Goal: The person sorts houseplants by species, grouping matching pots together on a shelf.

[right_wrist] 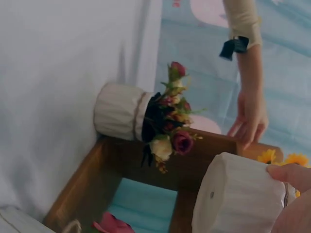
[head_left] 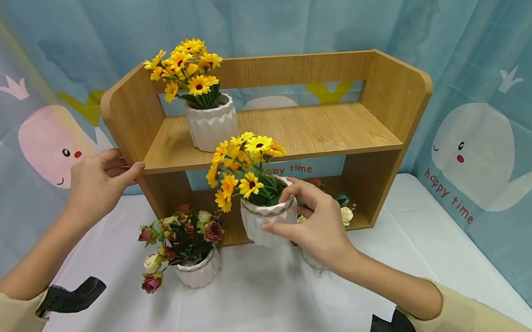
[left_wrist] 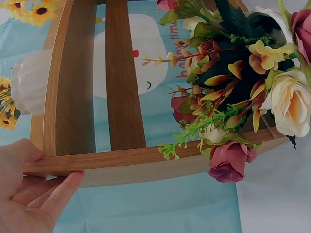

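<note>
My right hand (head_left: 317, 220) grips a white ribbed flowerpot (head_left: 267, 221) with yellow daisy-like flowers (head_left: 250, 184), thumb in front and fingers at the rim. The pot is held up in front of the wooden shelf (head_left: 275, 158) and tilted; its underside shows in the right wrist view. With thumb and fingers my left hand (head_left: 98, 186) pinches the front edge of the shelf's left side panel (left_wrist: 116, 158). A second white pot (head_left: 213, 125) of yellow flowers stands upright on the upper tier, toward its left end.
On the white-covered table (head_left: 243, 320), a pot of dark red and cream roses (head_left: 199, 270) stands before the shelf's lower left. Another rose pot (head_left: 314, 261) is mostly hidden behind my right hand. A blue printed curtain (head_left: 279, 13) hangs behind and at both sides.
</note>
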Tool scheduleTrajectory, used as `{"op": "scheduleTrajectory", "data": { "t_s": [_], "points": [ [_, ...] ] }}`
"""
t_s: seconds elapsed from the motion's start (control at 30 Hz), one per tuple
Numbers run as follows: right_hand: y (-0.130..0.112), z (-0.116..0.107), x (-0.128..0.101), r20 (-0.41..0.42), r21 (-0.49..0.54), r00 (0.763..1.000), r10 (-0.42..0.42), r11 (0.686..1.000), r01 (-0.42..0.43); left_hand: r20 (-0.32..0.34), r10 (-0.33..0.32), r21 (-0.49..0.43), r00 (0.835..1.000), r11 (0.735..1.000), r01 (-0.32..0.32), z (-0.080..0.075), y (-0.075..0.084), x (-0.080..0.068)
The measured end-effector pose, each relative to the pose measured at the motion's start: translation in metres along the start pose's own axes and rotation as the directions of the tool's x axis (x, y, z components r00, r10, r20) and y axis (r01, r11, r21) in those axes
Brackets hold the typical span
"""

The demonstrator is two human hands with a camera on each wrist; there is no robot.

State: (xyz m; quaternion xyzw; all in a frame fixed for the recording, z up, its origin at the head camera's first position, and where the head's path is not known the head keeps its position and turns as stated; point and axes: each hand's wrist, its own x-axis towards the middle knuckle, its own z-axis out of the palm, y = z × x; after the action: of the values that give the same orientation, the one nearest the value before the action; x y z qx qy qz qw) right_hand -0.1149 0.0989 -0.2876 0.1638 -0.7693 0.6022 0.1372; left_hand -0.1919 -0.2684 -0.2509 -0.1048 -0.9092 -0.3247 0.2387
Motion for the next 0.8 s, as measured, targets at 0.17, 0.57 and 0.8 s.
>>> {"op": "scheduleTrajectory", "data": {
  "t_s": [0.17,0.57,0.8],
  "points": [
    [-0.008,-0.006,0.005,0.009,-0.005,1.000,-0.028,1.000,0.028,-0.004,0.001,0.002,1.000,1.000,-0.001,-0.001,0.000,-0.001],
    [-0.031,-0.024,0.017,0.023,-0.026,0.999,-0.043,0.999,0.044,-0.009,0.009,0.008,1.000,1.000,-0.009,-0.001,0.000,0.000],
    [-0.041,-0.034,0.027,0.013,-0.076,0.999,-0.048,0.996,0.049,0.000,0.005,0.002,1.000,1.000,-0.005,-0.001,-0.001,0.001]
  ]
}}
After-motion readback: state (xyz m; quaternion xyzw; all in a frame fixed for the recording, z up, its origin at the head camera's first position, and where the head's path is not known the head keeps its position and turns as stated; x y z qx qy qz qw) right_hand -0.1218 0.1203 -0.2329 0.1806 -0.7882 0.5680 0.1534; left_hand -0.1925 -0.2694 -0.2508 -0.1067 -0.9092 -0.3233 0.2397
